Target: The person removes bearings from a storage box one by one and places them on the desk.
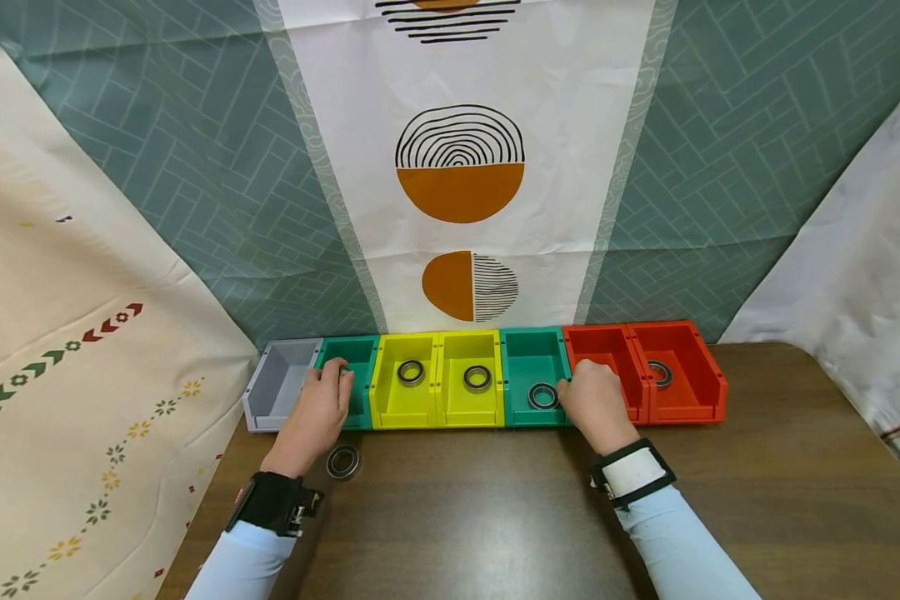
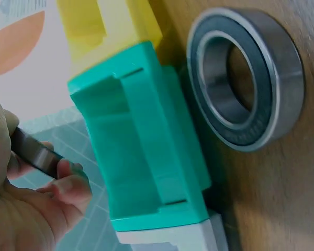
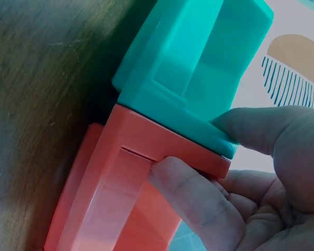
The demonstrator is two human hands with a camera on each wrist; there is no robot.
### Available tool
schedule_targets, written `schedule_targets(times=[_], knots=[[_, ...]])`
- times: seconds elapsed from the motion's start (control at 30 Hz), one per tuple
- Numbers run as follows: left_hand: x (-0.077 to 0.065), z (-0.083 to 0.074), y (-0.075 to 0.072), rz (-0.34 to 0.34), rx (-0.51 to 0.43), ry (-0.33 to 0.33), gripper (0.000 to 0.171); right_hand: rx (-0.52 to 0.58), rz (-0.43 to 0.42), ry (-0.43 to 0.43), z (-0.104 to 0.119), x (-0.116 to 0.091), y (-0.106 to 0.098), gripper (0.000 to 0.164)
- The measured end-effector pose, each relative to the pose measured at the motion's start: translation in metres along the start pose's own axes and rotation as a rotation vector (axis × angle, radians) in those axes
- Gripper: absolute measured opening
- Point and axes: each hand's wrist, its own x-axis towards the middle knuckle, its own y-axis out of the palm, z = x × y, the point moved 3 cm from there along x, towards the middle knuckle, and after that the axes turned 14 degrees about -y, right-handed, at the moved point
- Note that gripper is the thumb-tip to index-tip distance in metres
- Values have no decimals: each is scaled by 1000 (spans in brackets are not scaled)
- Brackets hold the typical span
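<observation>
My left hand (image 1: 321,410) pinches a ball bearing (image 2: 37,152) between thumb and fingers, over the left green bin (image 2: 131,151). A larger-looking bearing (image 1: 342,476) lies flat on the table in front of that bin, near my left wrist. At the other side, my right hand (image 1: 598,406) grips the adjoining side walls of the right green bin (image 3: 162,99) and a red bin (image 3: 102,178). Its thumb is on the green wall and a finger on the red one. Another bearing (image 1: 543,407) lies in this green bin, beside the hand.
The bins stand side by side in a row at the table's back, against a hanging cloth (image 1: 457,233). Bearings lie in the left yellow bin (image 1: 386,408), the right yellow bin (image 1: 457,410) and the far-right red bin (image 1: 693,392). A grey bin (image 1: 288,375) ends the row at left.
</observation>
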Motion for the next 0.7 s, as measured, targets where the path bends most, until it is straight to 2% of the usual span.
schedule_targets(times=[0.13, 0.5, 0.7], knots=[[-8, -6, -4, -11, -12, 12, 54, -5, -3, -1, 0, 0, -1, 28], [-31, -27, -18, -59, -48, 98, 49, -5, -13, -15, -1, -1, 0, 30], [-41, -34, -22, -74, -71, 134, 46, -44, -38, -33, 0, 0, 1, 33]])
